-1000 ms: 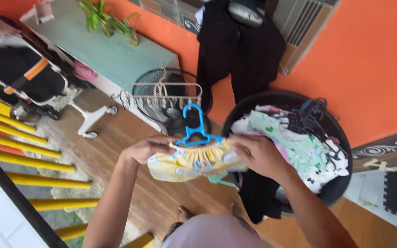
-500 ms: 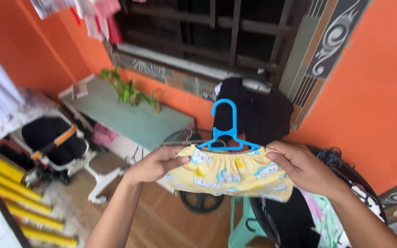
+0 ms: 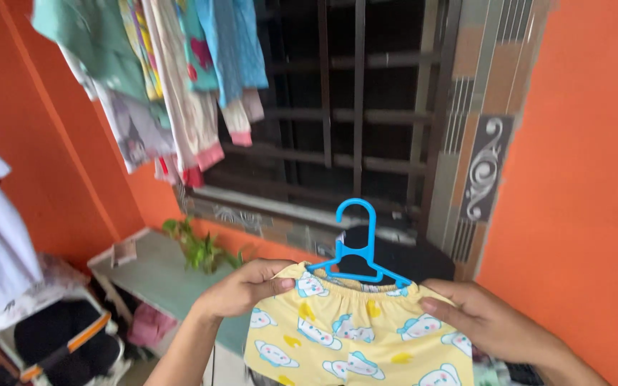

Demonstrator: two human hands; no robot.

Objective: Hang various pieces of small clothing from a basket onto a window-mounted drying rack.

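Yellow shorts (image 3: 355, 336) printed with small white cartoon figures are held up at chest height in front of a barred window (image 3: 337, 114), hung on a blue plastic hanger (image 3: 361, 250) whose hook rises upright above the waistband. The waistband's left end is pinched by the left hand (image 3: 241, 288), fingers curled closed over the cloth. The right end is gripped by the right hand (image 3: 484, 322), thumb on top and closed on the fabric. Coloured garments (image 3: 173, 78) are seen hanging at upper left. A green potted plant (image 3: 198, 246) stands on a pale worktop (image 3: 151, 275) below, against the orange wall (image 3: 581, 179).
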